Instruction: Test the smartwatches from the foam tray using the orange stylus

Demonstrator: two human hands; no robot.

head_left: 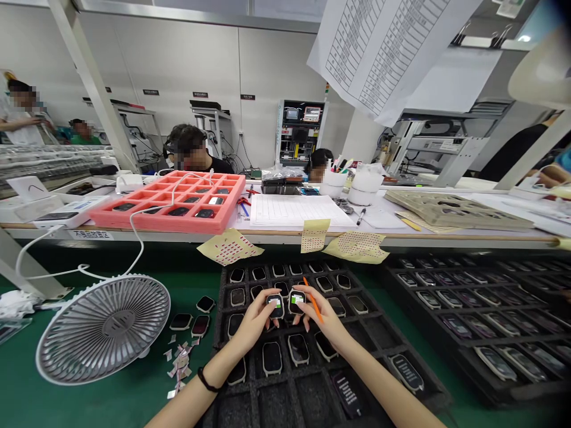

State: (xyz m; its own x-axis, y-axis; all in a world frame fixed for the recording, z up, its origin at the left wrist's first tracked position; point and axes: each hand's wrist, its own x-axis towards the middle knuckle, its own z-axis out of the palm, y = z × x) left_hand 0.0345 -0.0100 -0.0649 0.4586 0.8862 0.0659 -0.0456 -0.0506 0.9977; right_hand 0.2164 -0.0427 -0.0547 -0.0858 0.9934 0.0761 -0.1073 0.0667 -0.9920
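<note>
My left hand [259, 310] is closed around a smartwatch case [276, 305] whose lit screen shows green and white. A second smartwatch case [297, 301], also lit, is gripped by my right hand [317, 314]. An orange pen-like stick [313, 301] lies between the fingers of that same hand. Both watches are side by side above a black foam tray [272, 399], their screens facing me. Strapless watches with dark screens, such as one watch [272, 358] below my hands, sit in the tray's compartments. One watch [407, 373] at the right shows lines of text.
A white fan [104, 327] stands left, beside loose watches [181, 321] and small paper scraps [181, 362]. Another black tray [473, 333] of watches lies right. On the shelf are a pink foam tray [214, 221], papers [298, 210] and a beige tray [459, 211]. Other people sit beyond.
</note>
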